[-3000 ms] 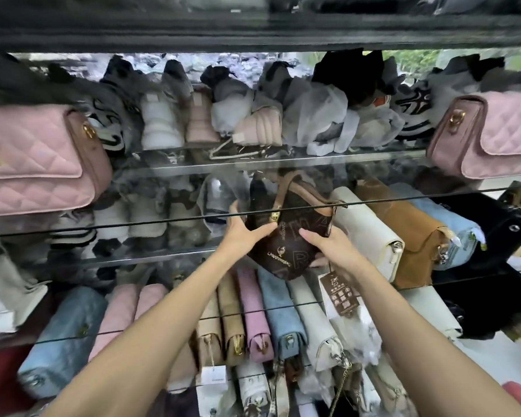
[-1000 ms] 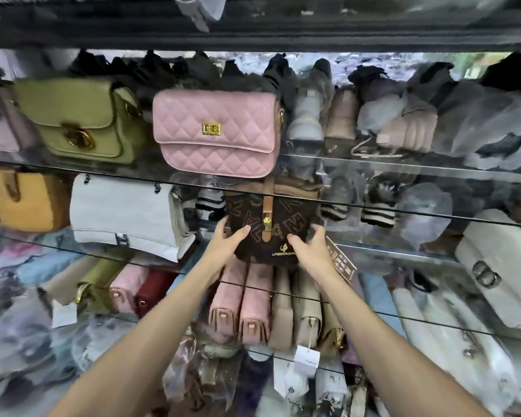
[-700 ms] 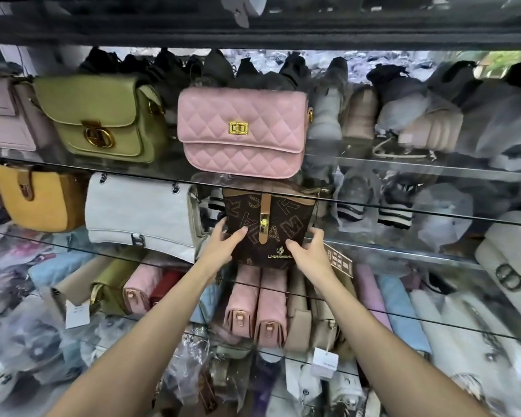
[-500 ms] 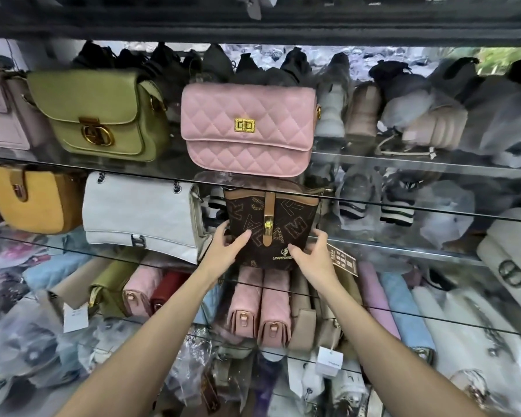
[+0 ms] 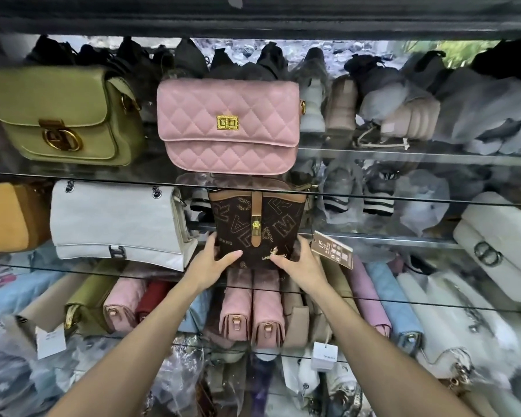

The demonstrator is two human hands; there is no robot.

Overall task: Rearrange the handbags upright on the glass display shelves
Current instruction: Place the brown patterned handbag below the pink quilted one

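Step in hand: While both hands steady it from below, the brown monogram bucket bag is being set upright on the middle glass shelf.
Left hand: fingers curled round the bag's lower left corner, thumb laid across its front.
Right hand: fingers wrapped round the lower right corner, thumb on the front near the logo.
Hang tag: dangles just outward of the right fingers.
Beyond the left fingers: a white chain-strap flap bag, close beside.
Above the fingertips: a pink quilted flap bag on the upper shelf.
Next move, as I judge it: seat the base flat, check it stands unaided, then loosen both grips without tipping it.
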